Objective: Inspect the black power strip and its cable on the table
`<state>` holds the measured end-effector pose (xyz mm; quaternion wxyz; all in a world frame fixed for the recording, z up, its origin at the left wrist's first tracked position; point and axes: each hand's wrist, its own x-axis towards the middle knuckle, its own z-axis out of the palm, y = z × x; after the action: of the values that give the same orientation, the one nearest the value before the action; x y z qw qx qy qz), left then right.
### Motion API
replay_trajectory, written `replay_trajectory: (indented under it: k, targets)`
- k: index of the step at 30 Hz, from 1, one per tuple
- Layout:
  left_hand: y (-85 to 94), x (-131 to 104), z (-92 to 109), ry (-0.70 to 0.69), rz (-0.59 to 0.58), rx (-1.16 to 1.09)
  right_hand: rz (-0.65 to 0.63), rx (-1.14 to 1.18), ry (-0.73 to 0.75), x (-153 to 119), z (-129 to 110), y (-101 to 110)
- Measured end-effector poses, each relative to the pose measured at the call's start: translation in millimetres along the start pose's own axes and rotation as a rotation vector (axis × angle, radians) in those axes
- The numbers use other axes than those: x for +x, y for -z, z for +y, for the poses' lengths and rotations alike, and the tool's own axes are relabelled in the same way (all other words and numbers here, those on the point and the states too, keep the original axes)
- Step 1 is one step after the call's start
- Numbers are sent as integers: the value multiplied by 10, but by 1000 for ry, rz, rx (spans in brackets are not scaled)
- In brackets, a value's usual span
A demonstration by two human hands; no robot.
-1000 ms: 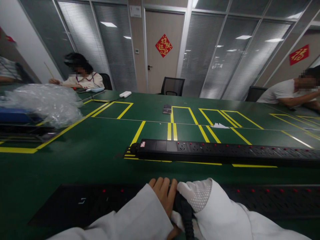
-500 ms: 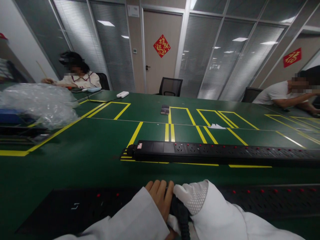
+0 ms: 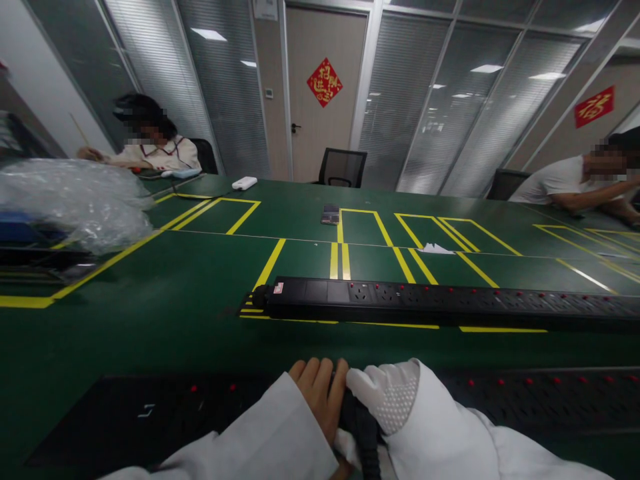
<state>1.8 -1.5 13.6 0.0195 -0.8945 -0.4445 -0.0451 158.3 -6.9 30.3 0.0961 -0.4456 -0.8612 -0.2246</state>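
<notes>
My bare left hand [image 3: 319, 397] and my right hand [image 3: 387, 393], in a white glove with a dotted palm, meet side by side at the bottom centre. Between them shows a black plug [image 3: 361, 420] with a ribbed cord sleeve running down toward me. Both hands are closed around it; its front end is hidden under the fingers. Below the hands lies a long black power strip [image 3: 165, 400] with red lights, partly covered by my white sleeves. Farther off, a second black power strip [image 3: 425, 303] with a row of sockets lies parallel to it.
Yellow tape [image 3: 270, 267] marks the green table [image 3: 200, 320]. At left, clear plastic wrap [image 3: 85, 200] covers dark items. A small dark card-like item [image 3: 330, 214], torn white paper [image 3: 437, 249] and a white box [image 3: 245, 183] lie farther back. Two people sit across, left and right.
The view has tilted slightly, so the far scene sits a little higher. Both hands keep the same hold on the plug.
</notes>
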Motion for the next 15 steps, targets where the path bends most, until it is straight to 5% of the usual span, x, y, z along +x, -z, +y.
replay_trajectory:
  k: [9, 15]
  targets:
    - [43, 6, 24, 18, 14, 16, 122, 58, -6, -9, 4, -77]
    - [-96, 15, 70, 84, 121, 37, 172, 19, -3, -6, 11, -100]
